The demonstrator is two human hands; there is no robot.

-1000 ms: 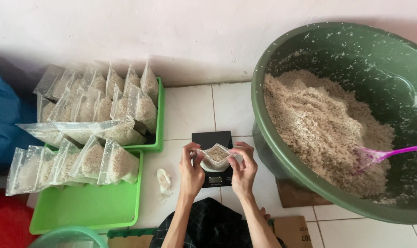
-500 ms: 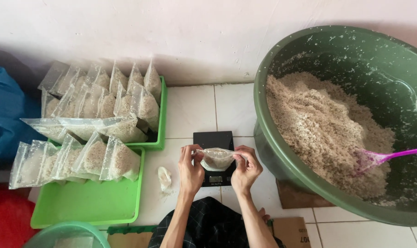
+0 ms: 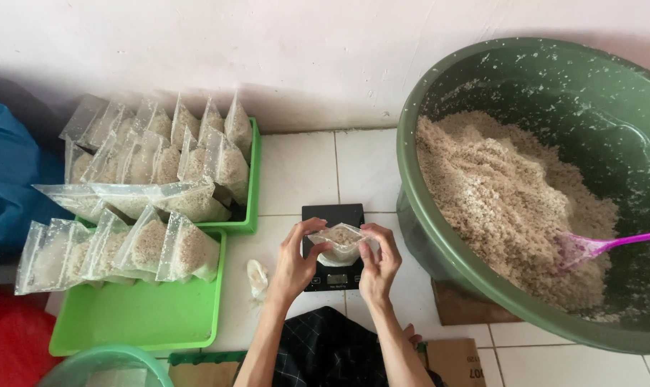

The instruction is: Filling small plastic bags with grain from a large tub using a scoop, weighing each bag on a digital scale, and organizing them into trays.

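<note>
Both hands are pinching the top edge of a small clear bag (image 3: 339, 244) that's part full of pale crumbly stuff. The left hand (image 3: 294, 264) is gripping the bag's left corner between thumb and fingertips, and the right hand (image 3: 379, 264) is doing the same on the right corner, so each hand is closed narrow on the bag. The bag is hanging right above a little black kitchen scale (image 3: 332, 244) that's sitting on the white tiled floor (image 3: 300, 168); can't tell if the bottom of the bag is actually touching the scale.

Just left of the left hand a small crumpled whitish scrap (image 3: 256, 278) is lying on the tile. Further left, two bright green trays (image 3: 142, 319) are sitting side by side, and filled bags (image 3: 153, 165) of the same crumbly mix are leaning in rows across them, most packed on the far tray and a few on the back end of the near one.

To the right, a big dark green tub (image 3: 447, 251) is sitting near the scale, loaded with a heap of that pale mix (image 3: 504, 193), and a purple scoop (image 3: 590, 247) is sticking into it with the handle pointing right. A blue bundle (image 3: 10, 179) is sitting at the far left.
</note>
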